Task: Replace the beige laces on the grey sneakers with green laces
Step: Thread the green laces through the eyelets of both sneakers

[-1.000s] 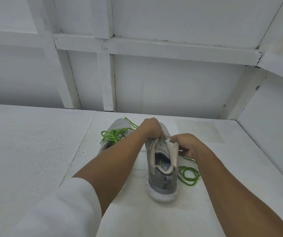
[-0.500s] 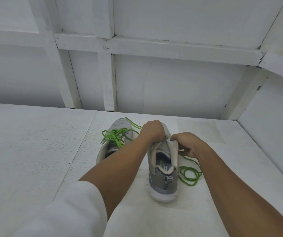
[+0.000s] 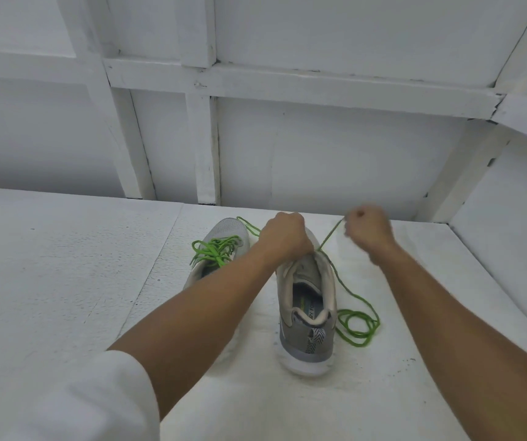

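Two grey sneakers stand on the white table. The left sneaker point(image 3: 224, 230) has a green lace point(image 3: 214, 253) threaded and bunched on top. The right sneaker point(image 3: 306, 310) points away from me, heel toward me. My left hand point(image 3: 284, 237) grips its tongue area, fingers curled over the front. My right hand point(image 3: 367, 230) is raised to the right of the shoe and pinches a second green lace point(image 3: 330, 233), drawn taut up from the eyelets. The rest of that lace trails down the shoe's right side into a loose coil point(image 3: 356, 326) on the table.
The white table point(image 3: 65, 281) ends at a white panelled wall point(image 3: 319, 154) just behind the shoes. A raised white side wall point(image 3: 510, 233) borders the right. My white sleeve point(image 3: 80, 402) fills the lower left.
My right hand has lifted up and to the right away from the shoe, pulling the green lace taut. The left hand stays on the shoe's front.
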Action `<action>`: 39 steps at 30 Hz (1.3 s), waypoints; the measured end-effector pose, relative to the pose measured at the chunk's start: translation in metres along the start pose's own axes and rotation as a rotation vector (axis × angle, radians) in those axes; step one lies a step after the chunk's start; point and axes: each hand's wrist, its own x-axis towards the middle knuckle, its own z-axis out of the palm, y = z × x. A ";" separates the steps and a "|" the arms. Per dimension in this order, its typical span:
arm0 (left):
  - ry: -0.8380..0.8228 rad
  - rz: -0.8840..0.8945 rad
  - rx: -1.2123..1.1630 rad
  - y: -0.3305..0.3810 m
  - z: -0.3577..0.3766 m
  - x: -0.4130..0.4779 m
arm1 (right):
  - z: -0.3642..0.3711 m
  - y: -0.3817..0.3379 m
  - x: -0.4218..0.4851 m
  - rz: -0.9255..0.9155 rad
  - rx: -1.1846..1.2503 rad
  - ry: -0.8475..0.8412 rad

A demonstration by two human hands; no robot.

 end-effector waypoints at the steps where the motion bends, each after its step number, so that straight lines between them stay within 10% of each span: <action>1: -0.062 -0.040 -0.026 -0.002 -0.004 -0.002 | -0.015 -0.011 0.010 -0.010 0.182 0.104; 5: -0.253 -0.239 -0.314 -0.011 -0.014 -0.008 | -0.076 -0.052 0.033 0.123 1.301 0.266; 10: -0.308 -0.383 -0.615 -0.021 -0.016 -0.010 | -0.030 -0.013 0.001 -0.426 -0.211 -0.085; 13: -0.331 -0.414 -0.661 -0.023 -0.020 -0.013 | 0.001 0.022 -0.021 -0.508 -0.704 -0.366; 18: -0.337 -0.439 -0.710 -0.026 -0.018 -0.015 | -0.005 0.020 -0.012 -0.484 -0.520 -0.127; 23: -0.320 -0.445 -0.732 -0.028 -0.016 -0.014 | -0.047 -0.033 0.014 0.100 0.999 0.167; 30: -0.324 -0.441 -0.757 -0.027 -0.017 -0.015 | 0.004 0.014 -0.018 -0.432 -0.719 -0.387; 34: -0.331 -0.439 -0.754 -0.027 -0.017 -0.016 | 0.006 0.018 -0.017 -0.388 -0.663 -0.217; 39: -0.336 -0.429 -0.733 -0.026 -0.015 -0.016 | -0.026 -0.005 0.001 -0.077 0.006 0.100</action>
